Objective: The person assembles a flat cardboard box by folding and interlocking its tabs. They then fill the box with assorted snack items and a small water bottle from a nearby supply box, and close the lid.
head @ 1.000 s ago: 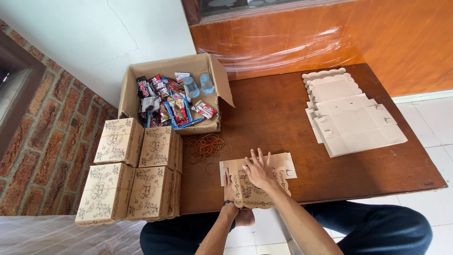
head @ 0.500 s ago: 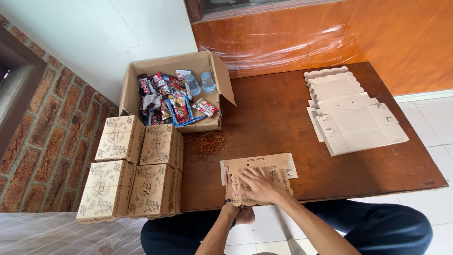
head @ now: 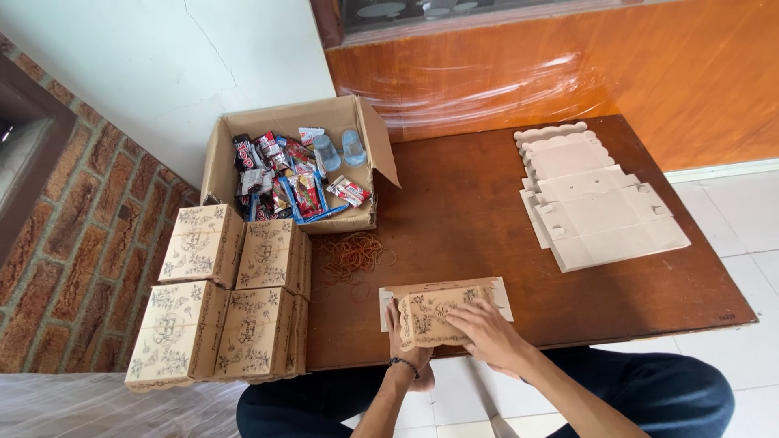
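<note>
Both hands have shifted since a second ago: the right hand (head: 487, 331), then raised with fingers spread over the box, now lies flat on it, and the box lid has come lower. Left hand (head: 406, 345) grips the near-left edge of the half-folded printed box (head: 434, 315) from below, thumb up along its side, wrist past the table edge. Right hand is open, palm down, fingers pressing the top right of the box; not clenched, not wrapped around anything.

Box sits at the near edge of the brown wooden table (head: 471, 219), directly in front of the person, between the two hands. Long axis runs left-right, parallel to the table edge. Both hands touch it; right hand is on top, left is under and beside. Box is tan card with a dark floral print and scalloped flap edge, flap tilted toward the person, a plain flat panel showing behind it.

Pile of rubber bands (head: 353, 255) lies just beyond the box, to the left. Open cardboard carton (head: 296, 166) of snack packets is further back. Four finished printed boxes (head: 223, 300) are stacked at the table's left end. Flat unfolded blanks (head: 596, 199) lie well apart on the right.
</note>
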